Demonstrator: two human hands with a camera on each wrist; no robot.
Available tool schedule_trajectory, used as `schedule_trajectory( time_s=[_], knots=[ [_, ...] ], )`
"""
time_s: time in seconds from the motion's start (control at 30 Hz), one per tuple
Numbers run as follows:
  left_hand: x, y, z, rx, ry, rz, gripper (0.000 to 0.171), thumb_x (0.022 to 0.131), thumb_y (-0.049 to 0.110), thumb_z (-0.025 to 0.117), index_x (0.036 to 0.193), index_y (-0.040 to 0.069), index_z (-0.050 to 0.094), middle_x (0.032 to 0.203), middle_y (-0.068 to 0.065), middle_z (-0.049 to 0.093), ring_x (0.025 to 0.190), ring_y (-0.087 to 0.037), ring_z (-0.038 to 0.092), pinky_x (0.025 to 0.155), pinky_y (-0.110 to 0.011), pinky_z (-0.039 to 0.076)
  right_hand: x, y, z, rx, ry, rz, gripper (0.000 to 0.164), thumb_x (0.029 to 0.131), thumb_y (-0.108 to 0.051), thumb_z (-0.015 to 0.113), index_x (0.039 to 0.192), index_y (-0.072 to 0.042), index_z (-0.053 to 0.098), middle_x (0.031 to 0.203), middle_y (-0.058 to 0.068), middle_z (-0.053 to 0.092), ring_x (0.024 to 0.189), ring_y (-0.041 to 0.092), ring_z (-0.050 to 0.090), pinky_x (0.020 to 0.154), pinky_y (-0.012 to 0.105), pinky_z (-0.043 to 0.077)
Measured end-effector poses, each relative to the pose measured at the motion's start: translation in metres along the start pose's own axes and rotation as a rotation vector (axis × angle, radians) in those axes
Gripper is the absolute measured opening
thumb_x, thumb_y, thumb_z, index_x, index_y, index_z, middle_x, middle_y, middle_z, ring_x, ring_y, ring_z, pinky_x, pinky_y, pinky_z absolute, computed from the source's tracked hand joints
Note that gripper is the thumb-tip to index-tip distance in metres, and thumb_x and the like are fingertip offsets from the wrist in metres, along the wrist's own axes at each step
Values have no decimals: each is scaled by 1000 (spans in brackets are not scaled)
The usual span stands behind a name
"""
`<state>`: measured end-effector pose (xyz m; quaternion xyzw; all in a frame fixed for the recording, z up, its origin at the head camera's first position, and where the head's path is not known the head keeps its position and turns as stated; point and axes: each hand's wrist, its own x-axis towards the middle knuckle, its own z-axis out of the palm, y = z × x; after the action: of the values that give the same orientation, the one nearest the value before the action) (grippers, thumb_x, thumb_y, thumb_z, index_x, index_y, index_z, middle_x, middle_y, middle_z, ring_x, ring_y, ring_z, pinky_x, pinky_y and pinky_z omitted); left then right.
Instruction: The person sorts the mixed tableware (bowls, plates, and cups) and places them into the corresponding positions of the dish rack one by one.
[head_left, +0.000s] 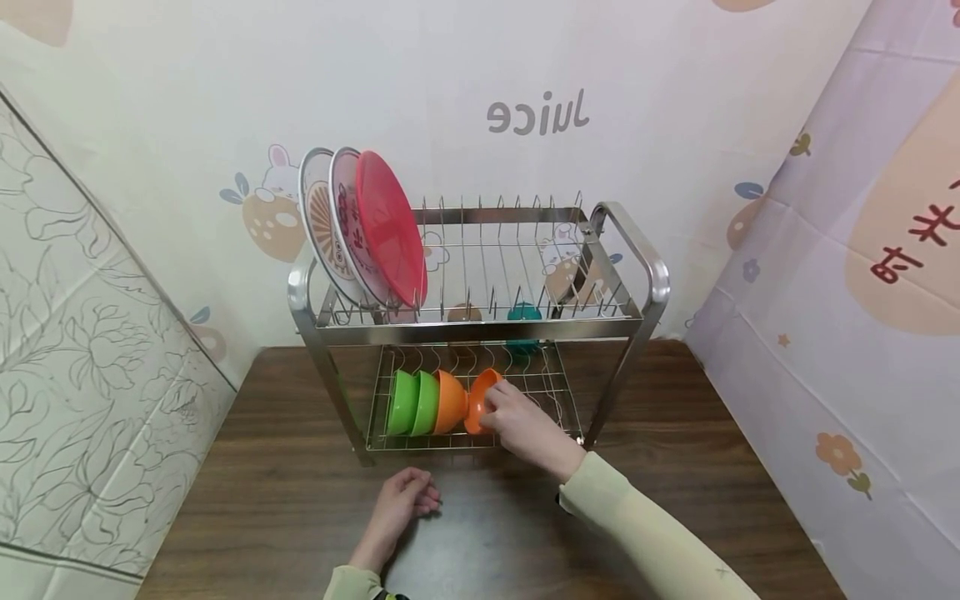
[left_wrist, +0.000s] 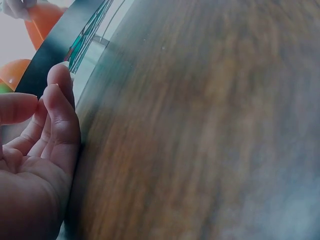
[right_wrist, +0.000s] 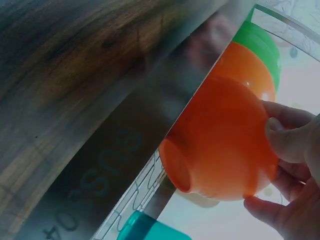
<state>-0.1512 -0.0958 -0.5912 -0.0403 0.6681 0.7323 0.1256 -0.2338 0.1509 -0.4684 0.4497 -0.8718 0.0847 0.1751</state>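
Note:
My right hand pinches an orange bowl at its rim, on the lower tier of a metal dish rack. In the right wrist view, the thumb lies against the outside of this orange bowl, whose base faces the camera. To its left, a second orange bowl and two green bowls stand on their sides in a row. My left hand rests on the table in front of the rack, fingers loosely curled, holding nothing.
Two patterned plates and a red plate stand at the left of the upper tier. Behind the bowls, a teal cup and a brownish cup show through the wires. The rack stands on a dark wooden table.

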Motion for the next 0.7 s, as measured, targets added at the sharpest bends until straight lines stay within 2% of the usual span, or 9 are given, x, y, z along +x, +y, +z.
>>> schedule_trajectory(
  time_s=[0.1, 0.27, 0.33, 0.47, 0.57, 0.7],
  knots=[
    [-1, 0, 0, 0, 2, -1, 31, 103, 16, 53, 107, -15, 57, 84, -12, 68, 71, -19, 68, 64, -26, 56, 8, -2, 2, -54, -15, -14, 26, 79, 11, 67, 79, -14, 76, 87, 3, 58, 91, 24, 50, 90, 35, 46],
    [0, 1, -2, -4, 7, 1, 31, 102, 16, 54, 106, -15, 57, 84, -12, 68, 71, -18, 67, 64, -26, 55, 23, -9, 2, -102, -57, -20, 11, 83, -4, 76, 76, -12, 75, 82, 0, 55, 89, 24, 52, 103, 43, 43],
    [0, 1, -2, -8, 10, 0, 31, 102, 16, 54, 106, -15, 57, 83, -11, 68, 70, -18, 66, 63, -26, 55, 30, -11, 2, -126, -89, -20, 7, 83, -10, 78, 77, -13, 76, 82, 0, 57, 91, 24, 53, 105, 46, 42],
    [0, 1, -3, -10, 16, -1, 31, 103, 15, 54, 106, -15, 57, 83, -11, 68, 70, -17, 66, 63, -25, 55, 41, -15, 3, -185, -176, -17, 7, 84, -16, 77, 76, -18, 77, 86, -1, 59, 94, 23, 53, 105, 45, 43],
    [0, 1, -3, -16, 16, -2, 31, 103, 15, 54, 107, -16, 56, 83, -11, 67, 70, -17, 66, 63, -25, 55, 47, -15, 6, -183, -227, -7, 5, 82, -19, 80, 77, -19, 78, 89, -1, 60, 97, 23, 53, 107, 44, 40],
    [-1, 1, -1, -23, 9, -7, 30, 103, 15, 53, 106, -15, 56, 84, -11, 67, 71, -17, 65, 64, -25, 55, 47, -14, 18, -121, -232, -9, 2, 81, -19, 81, 82, -19, 79, 89, -2, 59, 97, 22, 53, 110, 44, 37]
  ],
)
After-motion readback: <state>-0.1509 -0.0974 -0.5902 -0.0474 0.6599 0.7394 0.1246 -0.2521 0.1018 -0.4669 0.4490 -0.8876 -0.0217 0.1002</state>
